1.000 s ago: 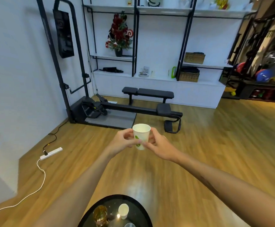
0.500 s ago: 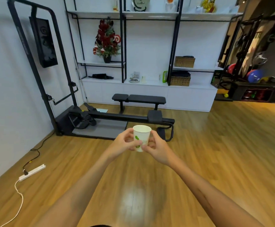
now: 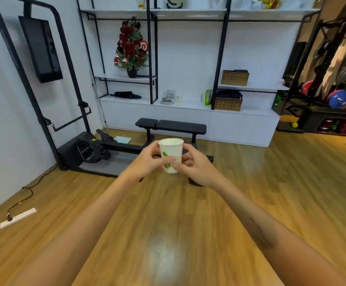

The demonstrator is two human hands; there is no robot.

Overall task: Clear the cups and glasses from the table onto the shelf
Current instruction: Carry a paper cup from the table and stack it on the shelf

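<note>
Wooden floor (image 3: 168,234) under both hands' fingers (image 3: 157,161) closed around paper cup (image 3: 171,154), shelf (image 3: 188,105) beyond.

Two bare forearms, long and slim, no sleeves, watch or bands anywhere along them. Left hand (image 3: 147,162) and right hand (image 3: 197,168) ungloved, ringless as far as visible, fingernails short and plain. A darker elongated mark along the inner side of the right forearm (image 3: 256,234), roughly midway up.
</note>
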